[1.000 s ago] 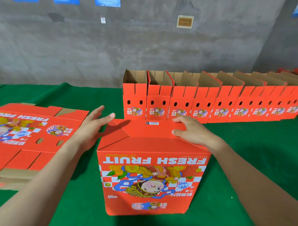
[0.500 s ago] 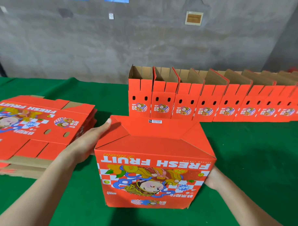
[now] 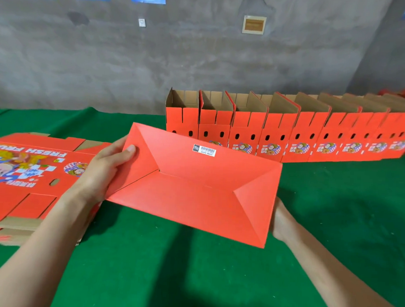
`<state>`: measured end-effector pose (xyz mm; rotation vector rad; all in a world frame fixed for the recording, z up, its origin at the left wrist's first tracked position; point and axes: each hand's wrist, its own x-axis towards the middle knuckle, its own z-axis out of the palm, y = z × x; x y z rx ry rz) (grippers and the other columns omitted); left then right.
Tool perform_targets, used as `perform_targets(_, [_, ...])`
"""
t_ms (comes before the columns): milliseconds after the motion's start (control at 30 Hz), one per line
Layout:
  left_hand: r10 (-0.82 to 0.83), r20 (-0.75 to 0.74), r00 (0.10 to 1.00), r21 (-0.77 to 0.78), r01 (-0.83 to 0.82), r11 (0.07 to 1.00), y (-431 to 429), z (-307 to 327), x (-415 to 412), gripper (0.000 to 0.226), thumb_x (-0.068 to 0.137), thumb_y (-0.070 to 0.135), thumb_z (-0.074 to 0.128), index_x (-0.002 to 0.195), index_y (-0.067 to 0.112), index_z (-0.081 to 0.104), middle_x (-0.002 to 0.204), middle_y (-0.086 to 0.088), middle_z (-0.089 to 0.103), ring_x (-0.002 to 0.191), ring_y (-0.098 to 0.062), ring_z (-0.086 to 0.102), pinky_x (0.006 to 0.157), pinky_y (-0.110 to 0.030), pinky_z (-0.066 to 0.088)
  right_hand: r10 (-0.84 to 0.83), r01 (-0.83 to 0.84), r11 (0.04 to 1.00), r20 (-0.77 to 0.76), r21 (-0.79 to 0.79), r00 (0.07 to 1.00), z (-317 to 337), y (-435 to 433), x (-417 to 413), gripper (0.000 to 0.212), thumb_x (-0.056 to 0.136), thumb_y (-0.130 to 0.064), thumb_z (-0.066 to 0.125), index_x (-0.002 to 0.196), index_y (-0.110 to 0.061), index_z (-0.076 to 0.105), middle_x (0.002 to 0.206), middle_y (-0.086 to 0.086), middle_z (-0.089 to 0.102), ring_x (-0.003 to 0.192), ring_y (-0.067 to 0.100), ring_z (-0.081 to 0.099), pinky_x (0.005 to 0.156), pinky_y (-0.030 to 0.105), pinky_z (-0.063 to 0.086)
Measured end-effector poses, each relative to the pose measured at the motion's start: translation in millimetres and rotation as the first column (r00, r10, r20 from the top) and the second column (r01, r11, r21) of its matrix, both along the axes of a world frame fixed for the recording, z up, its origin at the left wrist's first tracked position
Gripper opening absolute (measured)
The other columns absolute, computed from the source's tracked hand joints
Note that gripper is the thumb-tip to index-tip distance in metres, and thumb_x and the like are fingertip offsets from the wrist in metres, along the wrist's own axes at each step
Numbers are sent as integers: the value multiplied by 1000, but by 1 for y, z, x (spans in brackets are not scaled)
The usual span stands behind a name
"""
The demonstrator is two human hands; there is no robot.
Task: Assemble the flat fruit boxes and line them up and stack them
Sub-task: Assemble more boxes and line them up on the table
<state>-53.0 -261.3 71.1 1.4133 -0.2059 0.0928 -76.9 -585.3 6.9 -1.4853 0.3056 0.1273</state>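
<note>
Green cloth is recorded over the table [image 3: 192, 279] below the tilted box [image 3: 195, 199], which is gripped by the left hand [image 3: 100, 172] and met by the right hand [image 3: 280, 221], grasp indeterminable; assembled boxes [image 3: 278, 133] behind it, grey wall [image 3: 200, 68] beyond.

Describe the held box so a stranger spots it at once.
Above the green table, before the row of open boxes, the left hand and right hand hold one box. Only it shows its folded plain red bottom, bearing a barcode sticker.

Both forearms reach forward; left hand [image 3: 104, 170] pinches the box [image 3: 195, 194] thumb-on-top, right hand [image 3: 279, 222] palm against it, fingers hidden
</note>
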Motion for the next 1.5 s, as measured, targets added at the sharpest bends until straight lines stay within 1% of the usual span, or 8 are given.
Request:
perform_targets(133, [38, -6, 999, 24, -38, 999, 10, -13, 4, 29, 93, 8, 43, 95, 15, 71, 83, 3, 74, 69, -8, 68, 66, -17, 54, 36, -38, 998, 36, 57, 999, -5, -8, 4, 28, 100, -31, 39, 85, -19, 59, 58, -7, 66, 53, 10, 62, 48, 23, 47])
perform_targets(267, [150, 115, 982, 192, -170, 967, 15, -22, 12, 30, 94, -2, 44, 109, 14, 65, 88, 11, 72, 75, -1, 63, 69, -11, 50, 142, -164, 960, 112, 226, 984, -5, -24, 7, 24, 90, -36, 53, 108, -21, 60, 94, 8, 66, 82, 28, 65, 65, 47, 57])
perform_targets(467, [470, 275, 839, 670, -518, 532, 8, -59, 25, 21, 79, 2, 68, 100, 6, 72, 95, -17, 73, 83, -14, 61, 75, -35, 46, 100, -92, 995, 238, -45, 966, -3, -14, 4, 21, 84, -27, 66, 104, -24, 60, 128, 7, 51, 101, 26, 64, 71, 38, 56])
perform_targets(767, [320, -22, 947, 672, -223, 707, -62, -79, 18, 49, 92, 20, 60, 137, 5, 46, 136, -16, 51, 119, -28, 54, 96, -30, 42, 31, 429, 698, 623, -573, 782, -44, 21, 9, 28, 71, -12, 82, 95, -15, 67, 145, 12, 17, 114, 21, 43, 103, 5, 21])
perform_targets(967, [101, -147, 984, 690, 29, 723, -91, -84, 9, 44, 93, 28, 59, 133, 14, 51, 114, -14, 64, 107, -23, 61, 92, -29, 46, 193, 324, 584, 515, -744, 835, -87, 40, 5, 28, 77, -5, 73, 101, -19, 69, 152, 12, 17, 123, 37, 46, 103, 41, 42])
perform_targets(1233, [109, 2, 994, 460, -97, 883, -114, -68, 10, 59, 92, 41, 55, 142, 16, 34, 134, 2, 41, 128, -26, 44, 110, -43, 33, 414, 77, 385, 247, -920, 876, -109, 34, -7, 50, 91, -6, 51, 133, -33, 54, 154, 9, 2, 125, 25, 46, 102, 32, 42])
perform_targets(1367, [148, 38, 988, 484, -148, 863, -124, -53, 14, 76, 87, 45, 62, 149, 38, 18, 153, 0, 8, 144, -9, 9, 114, -24, 11, 391, 45, 336, 183, -941, 902, -114, 26, -8, 63, 90, -4, 47, 138, -45, 43, 154, 12, -3, 135, 26, 35, 104, 31, 39])
perform_targets(1500, [72, 98, 993, 632, -118, 766, -133, -43, 25, 27, 90, 32, 61, 117, 27, 57, 147, -13, 26, 142, -18, 18, 97, -12, 21, 416, -19, 229, 80, -973, 906, -111, 29, -2, 66, 91, -11, 45, 140, -53, 30, 154, 10, -25, 131, 30, 40, 97, 34, 45])
